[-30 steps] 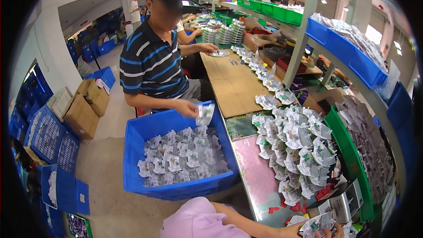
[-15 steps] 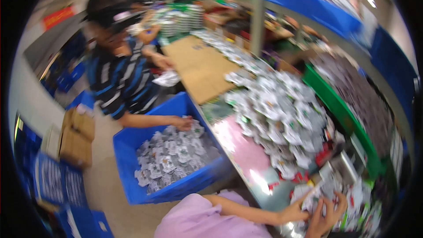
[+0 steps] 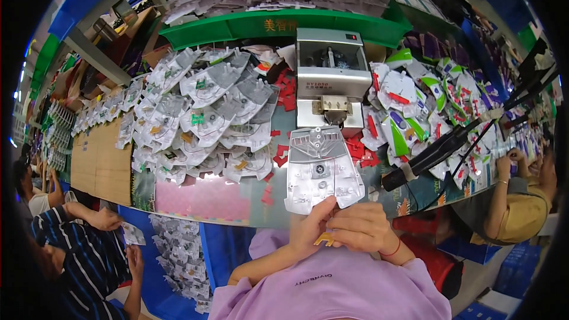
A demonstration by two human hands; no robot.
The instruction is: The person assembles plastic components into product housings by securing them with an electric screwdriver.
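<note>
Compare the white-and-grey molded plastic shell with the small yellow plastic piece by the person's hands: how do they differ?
Size: the white-and-grey molded plastic shell is far larger than the small yellow plastic piece.
Colour: the shell is white and grey; the piece is plain yellow.
Position: the shell extends beyond the hands toward the silver boxy machine; the piece sits lower, by the fingers, which partly hide it.
Shared: both are close to the hands.

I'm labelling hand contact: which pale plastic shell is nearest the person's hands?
The single shell in front of the silver machine, its lower edge by the left hand; the piled shells at left lie farther away.
</note>
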